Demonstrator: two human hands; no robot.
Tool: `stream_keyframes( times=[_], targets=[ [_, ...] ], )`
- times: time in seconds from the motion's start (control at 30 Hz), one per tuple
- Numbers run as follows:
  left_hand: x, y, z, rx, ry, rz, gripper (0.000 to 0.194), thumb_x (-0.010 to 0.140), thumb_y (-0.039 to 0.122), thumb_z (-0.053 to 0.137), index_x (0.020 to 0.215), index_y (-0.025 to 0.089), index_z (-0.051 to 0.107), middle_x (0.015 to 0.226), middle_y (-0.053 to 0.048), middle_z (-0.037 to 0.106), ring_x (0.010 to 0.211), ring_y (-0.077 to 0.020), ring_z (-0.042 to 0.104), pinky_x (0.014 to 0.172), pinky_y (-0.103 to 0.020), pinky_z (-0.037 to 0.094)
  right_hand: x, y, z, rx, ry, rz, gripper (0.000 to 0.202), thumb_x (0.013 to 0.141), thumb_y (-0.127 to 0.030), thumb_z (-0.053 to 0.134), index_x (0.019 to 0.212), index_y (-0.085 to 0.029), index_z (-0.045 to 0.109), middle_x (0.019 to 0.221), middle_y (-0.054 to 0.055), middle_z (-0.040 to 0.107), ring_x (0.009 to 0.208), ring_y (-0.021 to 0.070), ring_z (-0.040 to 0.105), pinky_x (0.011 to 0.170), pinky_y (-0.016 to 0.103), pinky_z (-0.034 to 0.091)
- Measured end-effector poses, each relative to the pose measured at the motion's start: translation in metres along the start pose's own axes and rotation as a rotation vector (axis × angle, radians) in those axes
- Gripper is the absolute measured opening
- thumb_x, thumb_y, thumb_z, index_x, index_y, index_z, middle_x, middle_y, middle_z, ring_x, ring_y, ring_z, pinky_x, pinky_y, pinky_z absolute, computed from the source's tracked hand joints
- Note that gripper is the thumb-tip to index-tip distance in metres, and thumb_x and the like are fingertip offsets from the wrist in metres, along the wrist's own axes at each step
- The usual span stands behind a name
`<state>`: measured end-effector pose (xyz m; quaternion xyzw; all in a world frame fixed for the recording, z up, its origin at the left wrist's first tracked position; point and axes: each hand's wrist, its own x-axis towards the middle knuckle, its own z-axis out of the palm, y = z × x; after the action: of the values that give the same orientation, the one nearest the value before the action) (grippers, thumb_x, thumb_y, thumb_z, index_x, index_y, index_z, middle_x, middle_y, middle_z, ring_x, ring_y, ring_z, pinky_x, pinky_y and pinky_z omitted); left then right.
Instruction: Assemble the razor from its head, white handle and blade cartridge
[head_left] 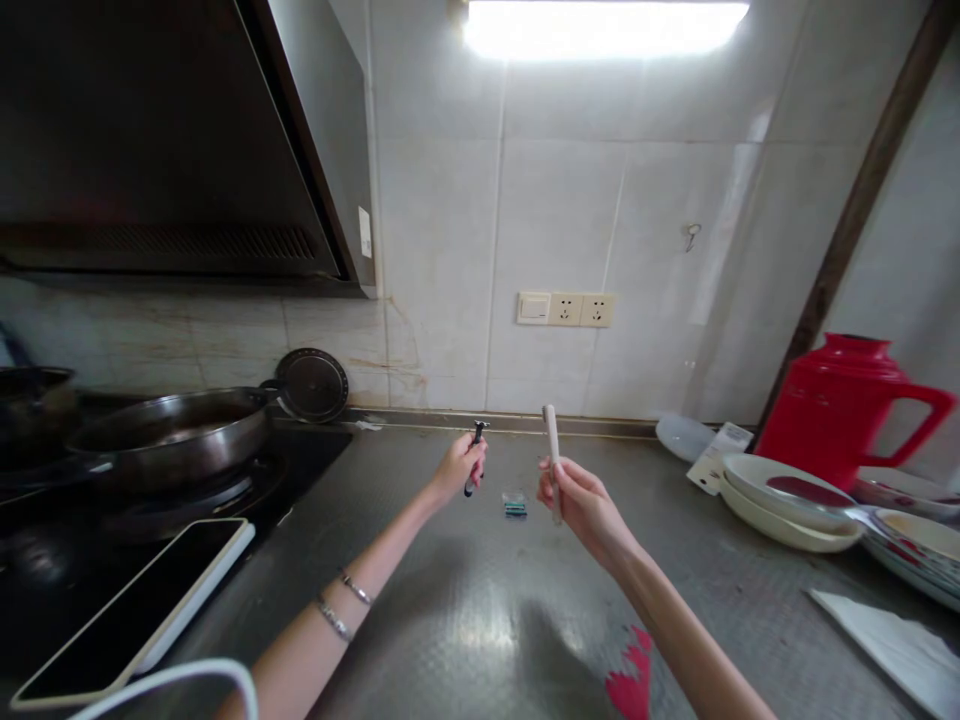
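My left hand (459, 468) is closed around a black and silver razor (478, 436), its head end pointing up. In my right hand (576, 492) a pale beige toothbrush (553, 440) stands nearly upright, pinched between thumb and fingers with the brush head at the top. Both hands are raised over the grey metal counter (480, 600), apart from each other. Between them, on the counter, lies a small clear pack (515, 504) with green and dark strips in it; neither hand touches it.
A phone (135, 610) with a white cable (180, 670) lies at the left, near the stove and a steel pan (176, 430). At the right are stacked plates (787, 500), a red jug (840, 410) and white paper (892, 640). A range hood (172, 140) overhangs the left.
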<state>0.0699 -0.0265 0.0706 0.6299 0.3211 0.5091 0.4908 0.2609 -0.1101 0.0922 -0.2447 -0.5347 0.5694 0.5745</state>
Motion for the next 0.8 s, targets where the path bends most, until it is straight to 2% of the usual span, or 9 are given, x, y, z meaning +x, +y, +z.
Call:
stream_keyframes(
  times=[0.1, 0.2, 0.37, 0.5, 0.67, 0.8],
  targets=[
    [-0.011, -0.003, -0.002, -0.054, 0.008, -0.125, 0.024, 0.073, 0.04, 0.05, 0.075, 0.018, 0.04, 0.05, 0.01, 0.039, 0.034, -0.0038, 0.034, 0.033, -0.016, 0.027, 0.011, -0.003, -0.016, -0.2, -0.031, 0.0, 0.029, 0.073, -0.041, 0.062, 0.084, -0.014, 0.065, 0.06, -0.001, 0.049, 0.056, 0.0088, 0.04, 0.049, 0.02, 0.029],
    [-0.024, -0.009, 0.001, -0.155, 0.082, -0.25, 0.026, 0.071, 0.04, 0.052, 0.073, 0.019, 0.038, 0.049, 0.01, 0.036, 0.032, -0.0022, 0.028, 0.031, -0.015, 0.019, 0.024, -0.006, -0.022, -0.322, -0.106, 0.004, 0.029, 0.074, -0.04, 0.061, 0.086, -0.014, 0.067, 0.058, -0.002, 0.048, 0.054, 0.0086, 0.038, 0.049, 0.021, 0.026],
    [-0.038, -0.019, 0.012, -0.237, 0.259, -0.3, 0.03, 0.069, 0.041, 0.056, 0.068, 0.019, 0.035, 0.048, 0.012, 0.03, 0.031, -0.0002, 0.021, 0.032, -0.015, 0.01, 0.044, -0.015, -0.017, -0.458, -0.143, -0.011, 0.034, 0.076, -0.045, 0.055, 0.077, -0.013, 0.068, 0.053, -0.002, 0.045, 0.051, 0.0083, 0.035, 0.049, 0.022, 0.024],
    [-0.046, -0.023, 0.018, -0.227, 0.314, -0.355, 0.028, 0.071, 0.041, 0.055, 0.07, 0.018, 0.039, 0.047, 0.012, 0.028, 0.03, -0.0004, 0.019, 0.032, -0.015, 0.009, 0.055, -0.016, -0.013, -0.777, -0.157, -0.032, 0.045, 0.076, -0.052, 0.05, 0.063, -0.012, 0.065, 0.048, -0.002, 0.042, 0.049, 0.0085, 0.034, 0.049, 0.023, 0.025],
    [-0.053, -0.028, 0.021, -0.195, 0.34, -0.366, 0.026, 0.071, 0.04, 0.054, 0.073, 0.018, 0.042, 0.047, 0.012, 0.028, 0.031, -0.0007, 0.02, 0.032, -0.015, 0.01, 0.064, 0.015, -0.015, -1.135, -0.111, -0.032, 0.052, 0.072, -0.059, 0.049, 0.058, -0.011, 0.067, 0.044, -0.003, 0.038, 0.048, 0.0086, 0.034, 0.048, 0.022, 0.022],
    [-0.055, -0.032, 0.026, -0.173, 0.336, -0.421, 0.023, 0.073, 0.038, 0.052, 0.072, 0.018, 0.04, 0.046, 0.012, 0.028, 0.03, -0.001, 0.019, 0.032, -0.016, 0.009, 0.064, 0.047, -0.022, -1.151, -0.125, -0.006, 0.058, 0.073, -0.061, 0.044, 0.061, -0.01, 0.069, 0.045, -0.002, 0.038, 0.049, 0.0089, 0.035, 0.047, 0.021, 0.022]
  ],
)
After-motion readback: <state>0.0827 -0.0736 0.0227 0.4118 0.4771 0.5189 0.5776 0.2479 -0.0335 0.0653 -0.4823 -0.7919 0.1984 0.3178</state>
